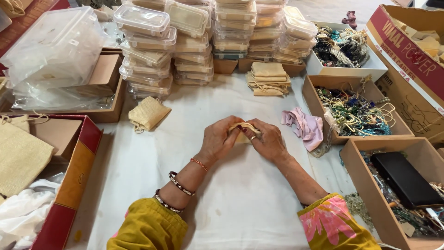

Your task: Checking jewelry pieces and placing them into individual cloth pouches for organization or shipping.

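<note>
My left hand and my right hand meet at the middle of a white cloth-covered table. Together they pinch a small beige fabric pouch, mostly hidden by the fingers. Bangles circle my left wrist, and a ring shows on my right hand. Another beige jute pouch lies to the left on the cloth. A crumpled pink cloth lies just right of my right hand.
Stacks of clear plastic boxes line the far edge, with folded beige pouches in front. Cardboard boxes of beaded jewellery stand at the right; one holds a black case. At the left stands a red-edged box.
</note>
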